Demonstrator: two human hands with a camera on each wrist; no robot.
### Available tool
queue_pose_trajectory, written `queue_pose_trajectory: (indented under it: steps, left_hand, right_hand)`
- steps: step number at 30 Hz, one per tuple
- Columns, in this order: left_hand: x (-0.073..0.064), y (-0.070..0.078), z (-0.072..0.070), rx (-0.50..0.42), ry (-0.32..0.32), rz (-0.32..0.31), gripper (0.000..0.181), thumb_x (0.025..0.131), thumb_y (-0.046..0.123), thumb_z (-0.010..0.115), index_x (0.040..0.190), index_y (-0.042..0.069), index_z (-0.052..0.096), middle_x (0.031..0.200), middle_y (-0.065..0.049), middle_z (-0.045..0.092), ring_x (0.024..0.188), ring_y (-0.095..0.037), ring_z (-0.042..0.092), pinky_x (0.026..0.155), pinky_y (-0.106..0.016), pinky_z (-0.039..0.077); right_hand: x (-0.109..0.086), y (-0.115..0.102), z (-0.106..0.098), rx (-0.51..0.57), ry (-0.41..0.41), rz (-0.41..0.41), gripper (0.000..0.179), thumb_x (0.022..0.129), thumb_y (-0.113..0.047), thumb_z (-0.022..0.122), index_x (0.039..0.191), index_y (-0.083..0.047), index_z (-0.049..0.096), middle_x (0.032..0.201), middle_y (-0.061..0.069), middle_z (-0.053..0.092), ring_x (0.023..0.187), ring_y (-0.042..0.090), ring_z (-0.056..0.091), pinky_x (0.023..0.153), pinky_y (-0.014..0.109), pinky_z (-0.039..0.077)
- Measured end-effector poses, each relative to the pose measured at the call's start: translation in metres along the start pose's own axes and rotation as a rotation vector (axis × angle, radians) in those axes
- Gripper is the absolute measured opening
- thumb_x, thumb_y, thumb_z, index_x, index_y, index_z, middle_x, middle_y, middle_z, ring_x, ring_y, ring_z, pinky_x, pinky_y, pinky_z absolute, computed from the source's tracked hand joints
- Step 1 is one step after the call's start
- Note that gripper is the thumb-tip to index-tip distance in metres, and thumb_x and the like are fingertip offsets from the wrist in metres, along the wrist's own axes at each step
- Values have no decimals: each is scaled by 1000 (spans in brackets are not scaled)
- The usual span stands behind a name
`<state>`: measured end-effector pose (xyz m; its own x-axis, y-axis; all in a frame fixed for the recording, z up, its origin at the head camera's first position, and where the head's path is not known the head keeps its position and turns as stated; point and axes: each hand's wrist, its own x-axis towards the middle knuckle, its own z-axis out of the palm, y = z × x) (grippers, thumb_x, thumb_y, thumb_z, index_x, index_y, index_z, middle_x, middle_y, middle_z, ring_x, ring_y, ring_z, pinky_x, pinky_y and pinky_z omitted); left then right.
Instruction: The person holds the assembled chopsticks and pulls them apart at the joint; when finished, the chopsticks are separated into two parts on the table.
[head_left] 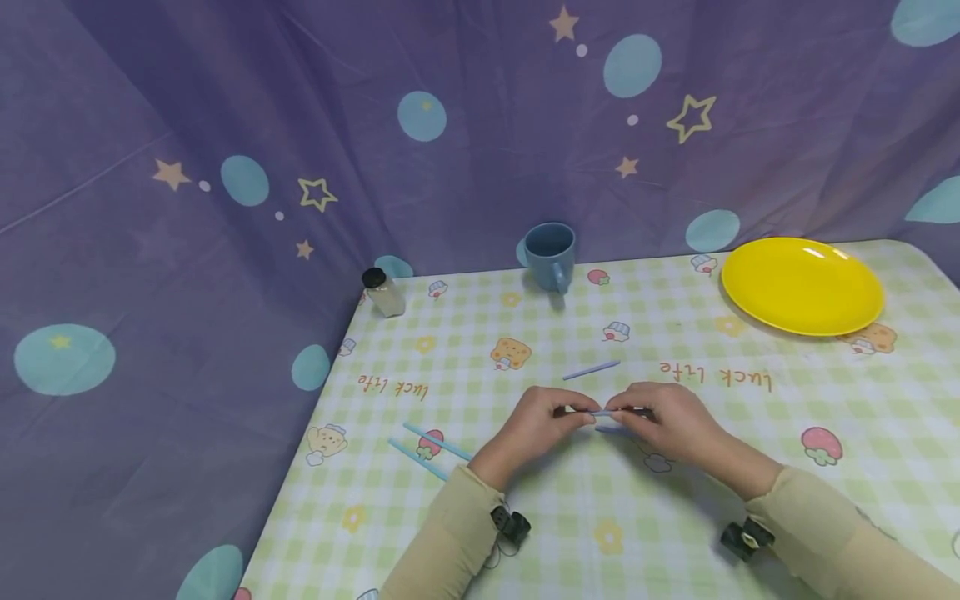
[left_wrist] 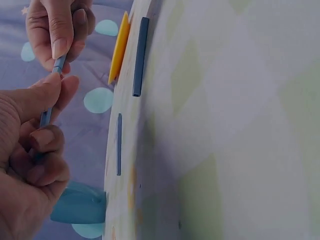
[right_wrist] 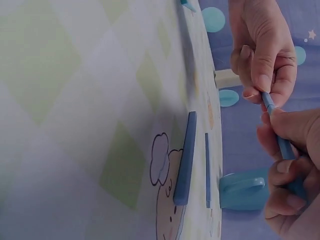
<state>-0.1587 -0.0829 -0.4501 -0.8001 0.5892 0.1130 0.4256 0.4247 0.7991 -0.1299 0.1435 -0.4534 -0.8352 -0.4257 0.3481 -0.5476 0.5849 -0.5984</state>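
Observation:
Between the fingertips of both hands runs a thin blue chopstick (head_left: 600,412), held just above the table. A seam crosses this chopstick (left_wrist: 59,64) where the hands nearly meet in the left wrist view. My left hand (head_left: 536,425) pinches one end with thumb and forefinger. The other end lies in my right hand (head_left: 678,421), whose curled fingers also wrap the shaft in the right wrist view. One short blue stick (head_left: 592,370) lies beyond the hands. Another short blue stick (right_wrist: 186,157) lies below them, partly hidden by the right hand in the head view.
Two light blue chopsticks (head_left: 417,459) lie left of the left forearm, partly covered by it. Toward the back stand a blue mug (head_left: 551,258) and a black-capped shaker jar (head_left: 384,294). A yellow plate (head_left: 802,287) sits at the back right of the checked tablecloth (head_left: 675,533).

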Motion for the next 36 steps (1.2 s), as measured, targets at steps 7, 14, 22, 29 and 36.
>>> queue_pose_trajectory:
  steps: [7,14,22,29,36]
  left_hand:
    - [2,-2,5,32,25,54,12,91,14,69,99,12,78,97,2,74,79,3,62,70,-16,49]
    - [3,-3,11,-48,88,37,12,91,15,69,100,12,78,98,4,74,85,3,64,74,-18,51]
    - [4,-2,13,-91,73,26,13,91,14,70,100,11,78,97,3,74,88,2,64,76,-19,52]
    - [5,-4,14,-106,52,14,14,91,15,69,101,12,78,99,4,74,90,2,65,77,-19,52]
    - [4,-4,16,-92,56,4,14,90,15,70,101,11,78,98,4,74,91,3,64,78,-18,51]
  right_hand:
    - [-1,0,-1,-26,-15,-23,14,88,-9,72,98,-16,77,87,-9,71,69,-2,58,62,26,49]
    - [-1,2,-2,-20,41,-77,17,86,-6,72,101,-12,78,80,-13,67,63,-4,51,57,23,44]
    - [-1,3,-9,50,-46,-23,16,90,-9,70,104,-8,77,85,-4,70,66,-2,56,58,24,45]
    - [-1,6,-10,70,-72,14,16,88,-4,70,101,-11,77,89,-5,72,71,0,60,61,25,49]
    - [0,8,-9,72,-128,27,17,91,-5,67,97,-18,74,93,-7,71,74,1,56,68,29,50]
